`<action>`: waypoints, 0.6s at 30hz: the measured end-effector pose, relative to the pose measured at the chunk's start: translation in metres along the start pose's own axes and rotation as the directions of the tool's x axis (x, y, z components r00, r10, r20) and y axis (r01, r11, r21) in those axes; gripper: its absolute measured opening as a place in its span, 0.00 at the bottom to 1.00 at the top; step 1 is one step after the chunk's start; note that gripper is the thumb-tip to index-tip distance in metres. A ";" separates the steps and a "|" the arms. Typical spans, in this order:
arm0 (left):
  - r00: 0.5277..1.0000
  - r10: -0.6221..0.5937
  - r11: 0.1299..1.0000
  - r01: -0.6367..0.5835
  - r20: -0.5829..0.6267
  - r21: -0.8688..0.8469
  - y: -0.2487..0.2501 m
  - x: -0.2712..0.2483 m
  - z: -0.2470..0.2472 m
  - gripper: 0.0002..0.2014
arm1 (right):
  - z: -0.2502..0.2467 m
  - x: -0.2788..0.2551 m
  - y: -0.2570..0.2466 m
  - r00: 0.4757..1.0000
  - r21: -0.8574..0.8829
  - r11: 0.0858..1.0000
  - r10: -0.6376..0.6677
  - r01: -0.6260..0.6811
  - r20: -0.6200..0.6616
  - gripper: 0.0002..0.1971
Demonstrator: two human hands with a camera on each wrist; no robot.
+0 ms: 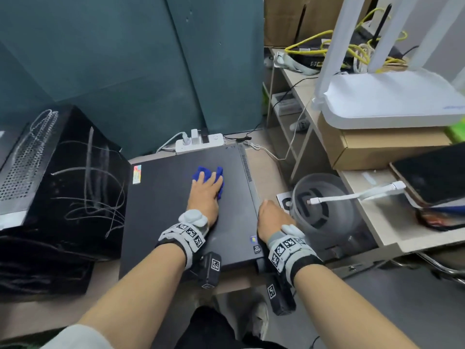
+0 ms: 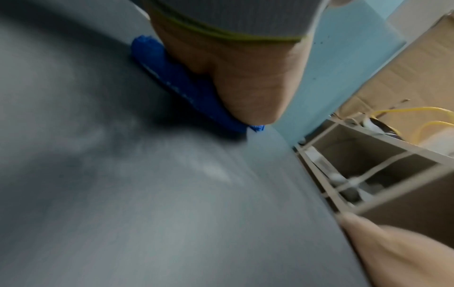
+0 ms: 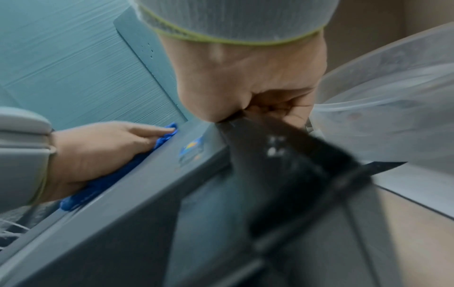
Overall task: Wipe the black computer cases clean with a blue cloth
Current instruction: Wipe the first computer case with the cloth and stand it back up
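Left of the flat computer case (image 1: pixel 176 210) stands a scratched black case (image 1: pixel 70 177). On the flat case's dusty top, the left hand (image 1: pixel 205 195) presses the blue cloth (image 1: pixel 201 172) with straight fingers. The right hand (image 1: pixel 271 217) grasps its right edge, beside a plastic bowl (image 1: pixel 324 202) and shelves (image 1: pixel 372 222); teal panels (image 1: pixel 125 59) stand behind.

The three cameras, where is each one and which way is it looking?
Head: worn on the head, looking forward and down at the flat computer case, both forearms, left hand, right hand.
Left wrist: under the left wrist, looking along the palm at the blue cloth pressed on the case.
Right wrist: under the right wrist, looking along the hand gripping the case edge; the left hand shows too.
Shared: all three show the cloth and case.
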State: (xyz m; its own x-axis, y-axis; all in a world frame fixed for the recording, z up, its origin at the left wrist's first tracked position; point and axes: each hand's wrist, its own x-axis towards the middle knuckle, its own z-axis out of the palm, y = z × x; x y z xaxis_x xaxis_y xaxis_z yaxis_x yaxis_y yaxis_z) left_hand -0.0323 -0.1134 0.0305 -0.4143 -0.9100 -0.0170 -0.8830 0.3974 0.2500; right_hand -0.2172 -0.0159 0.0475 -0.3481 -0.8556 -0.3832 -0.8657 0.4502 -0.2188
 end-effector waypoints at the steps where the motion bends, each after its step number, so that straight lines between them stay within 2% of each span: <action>1: 0.998 0.059 0.998 -0.059 0.011 -0.036 0.017 -0.006 0.005 0.32 | -0.001 -0.001 -0.001 1.000 0.014 1.000 0.012 -0.012 -0.006 0.09; 4: 0.963 0.266 0.956 -0.259 0.037 -0.138 0.057 -0.032 0.021 0.32 | 0.000 0.001 -0.004 0.999 0.052 0.998 0.031 -0.031 -0.011 0.10; 6: 0.936 0.341 0.937 -0.330 0.087 -0.118 0.047 -0.036 0.019 0.31 | 0.001 0.002 -0.003 1.000 0.031 0.999 0.019 -0.019 -0.008 0.10; 8: 0.969 0.236 0.968 -0.229 0.072 -0.100 0.014 -0.033 0.006 0.30 | -0.001 0.000 -0.003 1.000 -0.010 1.000 0.003 -0.003 0.000 0.10; 10: 1.000 -0.016 0.997 0.015 -0.009 -0.075 -0.026 -0.032 -0.010 0.31 | -0.003 -0.003 -0.001 1.000 -0.034 0.999 -0.004 0.004 -0.008 0.10; 11: 0.988 -0.148 0.988 0.146 -0.032 -0.055 -0.045 -0.032 -0.016 0.31 | -0.003 -0.004 -0.003 1.000 -0.044 0.999 -0.008 0.008 -0.010 0.10; 13: 0.956 -0.291 0.956 0.289 -0.044 -0.044 -0.056 -0.032 -0.018 0.32 | -0.002 -0.006 -0.001 1.000 -0.046 0.999 0.013 -0.014 -0.012 0.10; 15: 0.947 -0.314 0.949 0.314 -0.059 -0.010 -0.040 -0.033 -0.015 0.33 | -0.001 -0.005 -0.002 1.000 -0.037 0.999 0.030 -0.030 -0.011 0.10; 18: 0.989 -0.151 0.986 0.151 -0.012 0.072 0.017 -0.042 0.000 0.32 | -0.003 -0.006 -0.006 0.999 -0.031 0.999 0.042 -0.042 -0.014 0.09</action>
State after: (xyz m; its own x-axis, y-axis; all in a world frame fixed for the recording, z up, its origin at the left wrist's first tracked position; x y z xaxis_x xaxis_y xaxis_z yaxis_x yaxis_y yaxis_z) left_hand -0.0299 -0.0687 0.0352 -0.2739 -0.9608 -0.0427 -0.9491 0.2628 0.1738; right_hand -0.2112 -0.0142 0.0537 -0.3888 -0.8394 -0.3798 -0.8608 0.4779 -0.1749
